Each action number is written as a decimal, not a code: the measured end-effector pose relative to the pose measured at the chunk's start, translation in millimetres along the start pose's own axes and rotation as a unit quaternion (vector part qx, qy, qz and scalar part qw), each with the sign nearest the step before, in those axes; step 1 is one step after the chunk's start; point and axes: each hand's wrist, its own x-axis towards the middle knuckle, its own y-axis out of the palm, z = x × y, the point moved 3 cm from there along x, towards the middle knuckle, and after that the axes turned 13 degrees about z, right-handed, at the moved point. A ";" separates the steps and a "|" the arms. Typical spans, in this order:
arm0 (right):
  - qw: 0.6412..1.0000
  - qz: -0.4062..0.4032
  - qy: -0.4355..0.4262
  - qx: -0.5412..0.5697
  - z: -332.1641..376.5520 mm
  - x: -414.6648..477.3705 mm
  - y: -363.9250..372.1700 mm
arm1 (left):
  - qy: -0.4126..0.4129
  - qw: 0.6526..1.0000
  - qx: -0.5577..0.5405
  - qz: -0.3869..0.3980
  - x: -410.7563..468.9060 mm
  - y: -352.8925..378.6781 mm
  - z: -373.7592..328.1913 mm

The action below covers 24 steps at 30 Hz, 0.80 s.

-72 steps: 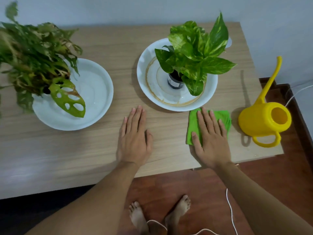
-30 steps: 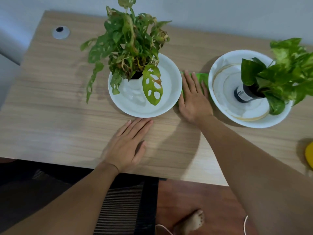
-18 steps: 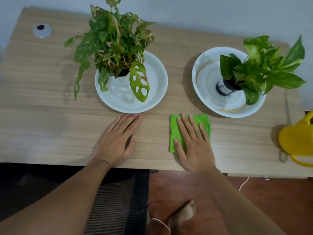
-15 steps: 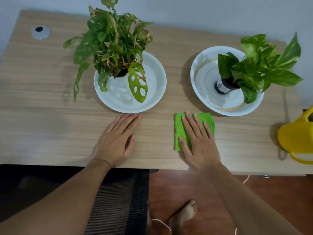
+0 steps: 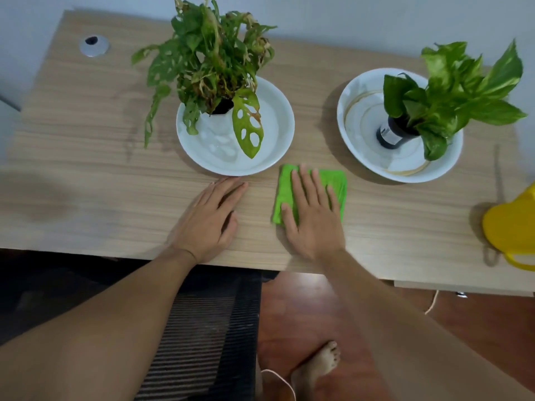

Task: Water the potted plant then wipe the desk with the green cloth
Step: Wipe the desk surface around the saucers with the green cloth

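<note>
Head view: right hand (image 5: 314, 219) spread flat on green cloth (image 5: 335, 180), left hand (image 5: 210, 219) flat on desk (image 5: 86, 169).

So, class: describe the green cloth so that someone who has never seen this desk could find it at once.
On the wooden desk stand two white bowls, each holding a potted plant. Near the front edge, between the bowls, the green cloth lies folded flat under the right hand. It is the only bright green fabric; the yellow watering can sits far right.

Bright green cloth (image 5: 335, 180), yellow watering can (image 5: 512, 227), white bowls (image 5: 278, 123), wood-grain desk (image 5: 86, 180).
</note>
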 end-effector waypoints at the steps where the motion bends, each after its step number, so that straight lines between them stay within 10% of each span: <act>1: 1.000 0.010 -0.024 -0.014 3.3 -15.6 6.6 | 0.002 1.000 0.001 0.001 -2.1 -1.9 4.4; 24: 0.907 0.132 -0.368 -0.157 101.7 11.1 29.7 | -0.228 0.972 0.013 -0.046 -78.2 -37.6 147.5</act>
